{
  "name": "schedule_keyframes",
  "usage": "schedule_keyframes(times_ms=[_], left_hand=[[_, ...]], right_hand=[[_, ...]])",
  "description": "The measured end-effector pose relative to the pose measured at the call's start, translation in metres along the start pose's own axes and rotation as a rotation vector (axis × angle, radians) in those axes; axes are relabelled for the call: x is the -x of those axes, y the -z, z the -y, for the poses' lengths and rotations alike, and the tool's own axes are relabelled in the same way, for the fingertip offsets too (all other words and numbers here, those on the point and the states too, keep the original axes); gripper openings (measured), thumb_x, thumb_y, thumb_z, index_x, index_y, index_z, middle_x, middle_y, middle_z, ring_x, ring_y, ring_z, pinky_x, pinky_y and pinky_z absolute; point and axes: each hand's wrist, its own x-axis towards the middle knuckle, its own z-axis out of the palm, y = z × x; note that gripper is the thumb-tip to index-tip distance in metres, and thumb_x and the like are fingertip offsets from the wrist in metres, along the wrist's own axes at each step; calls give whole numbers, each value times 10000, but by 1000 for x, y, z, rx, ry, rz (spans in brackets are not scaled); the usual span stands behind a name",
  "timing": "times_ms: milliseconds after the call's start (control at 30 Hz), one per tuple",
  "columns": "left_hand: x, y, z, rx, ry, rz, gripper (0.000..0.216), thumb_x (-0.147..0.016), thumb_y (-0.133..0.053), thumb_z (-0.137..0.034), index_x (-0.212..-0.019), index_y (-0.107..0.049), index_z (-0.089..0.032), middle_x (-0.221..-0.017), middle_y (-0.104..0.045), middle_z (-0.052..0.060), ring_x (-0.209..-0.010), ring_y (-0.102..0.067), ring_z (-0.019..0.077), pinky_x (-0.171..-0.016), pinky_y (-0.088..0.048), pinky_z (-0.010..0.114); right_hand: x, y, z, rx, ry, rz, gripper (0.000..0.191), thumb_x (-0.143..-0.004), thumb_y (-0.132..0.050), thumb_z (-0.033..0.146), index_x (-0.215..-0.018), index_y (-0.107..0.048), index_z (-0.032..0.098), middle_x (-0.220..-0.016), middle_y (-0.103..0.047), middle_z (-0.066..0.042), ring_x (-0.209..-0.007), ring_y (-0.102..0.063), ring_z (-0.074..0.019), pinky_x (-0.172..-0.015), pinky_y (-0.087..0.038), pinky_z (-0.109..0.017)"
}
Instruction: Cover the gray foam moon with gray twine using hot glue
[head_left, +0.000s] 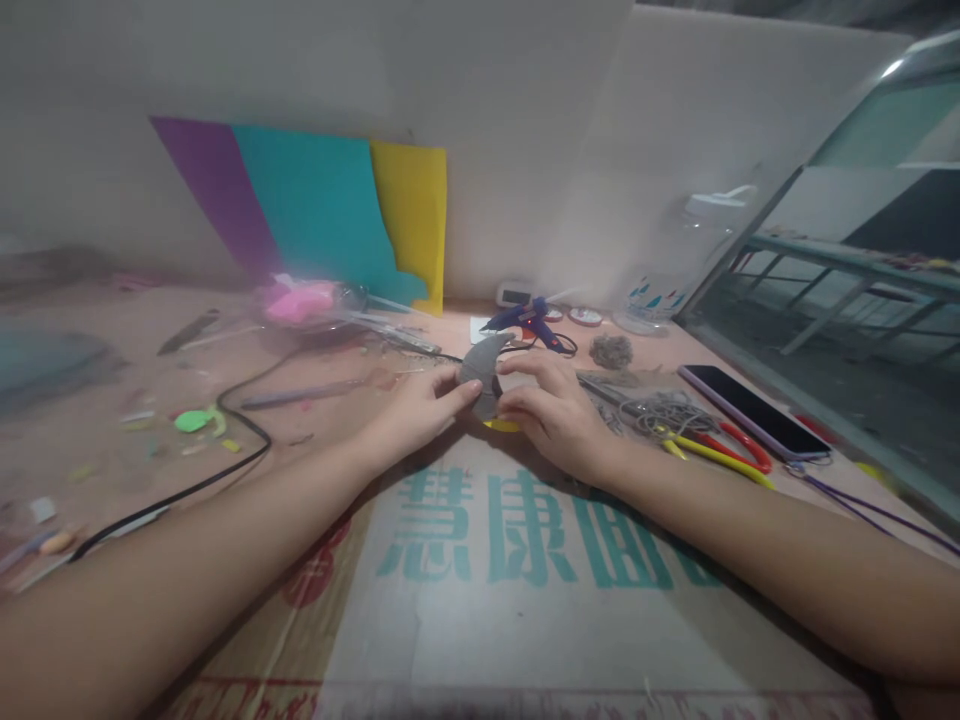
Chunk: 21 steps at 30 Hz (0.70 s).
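Both my hands meet at the middle of the table over a flattened cardboard sheet (480, 600) printed with teal characters. Between them is a grey crescent-shaped piece (484, 368), curved and pointed at its top. My left hand (420, 405) pinches its left edge with fingers pressed together. My right hand (551, 410) presses on its right side, fingers curled over it. A small yellow piece (501, 426) peeks out from under my right hand's fingers.
A blue glue gun (529, 322) lies just behind the hands, its black cord (240, 430) running left. Red and yellow-handled scissors (720, 450), tangled string (664, 410) and a phone (754, 410) lie right. Purple, teal and yellow sheets (322, 215) lean on the wall. Scraps litter the left.
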Motion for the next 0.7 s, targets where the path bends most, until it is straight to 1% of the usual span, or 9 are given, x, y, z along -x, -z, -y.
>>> schedule_keyframes(times_ms=[167,267,367,500,600,700], left_hand=[[0,1,2,16,15,-48,352,-851,-571,-494,-905,-664,-158,-888,-698,29,-811,-610,186,-745,-457,275],[0,1,1,18,28,-75,354,-844,-578,-494,-922,-664,-160,-905,-701,38,-821,-615,194,-752,-461,284],[0,1,-1,11,25,-90,339,-843,-579,-483,-903,-661,-160,-889,-697,36,-812,-611,192,-747,-459,284],[0,2,-3,-6,17,-65,337,-843,-572,-497,-831,-645,-168,-807,-669,17,-767,-591,179,-711,-444,271],[0,2,-2,-20,9,-44,341,-843,-565,-506,-774,-620,-176,-753,-638,1,-732,-567,167,-680,-424,262],[0,2,-1,-47,5,-29,350,-846,-557,-509,-755,-609,-175,-721,-610,-6,-718,-552,163,-673,-414,265]], right_hand=[[3,5,-3,-118,-136,-53,83,-956,-499,254,-891,-547,233,-1106,-594,-99,-1098,-554,-239,-957,-446,-470],[4,6,-7,-153,-160,-62,102,-969,-461,252,-904,-537,231,-1073,-578,-94,-1059,-558,-230,-940,-451,-461],[4,5,-8,-128,-128,-44,108,-959,-476,227,-914,-574,225,-1078,-571,-98,-1057,-552,-229,-937,-455,-453],[4,2,-6,-73,-59,-14,119,-921,-546,194,-949,-644,255,-1099,-594,-83,-1082,-558,-233,-947,-456,-455],[3,0,-4,-34,-12,1,93,-904,-600,232,-921,-681,276,-1072,-622,-63,-1075,-570,-229,-952,-449,-449],[2,-1,-3,8,29,19,72,-900,-622,265,-906,-692,283,-1064,-630,-56,-1070,-573,-222,-941,-450,-430]])
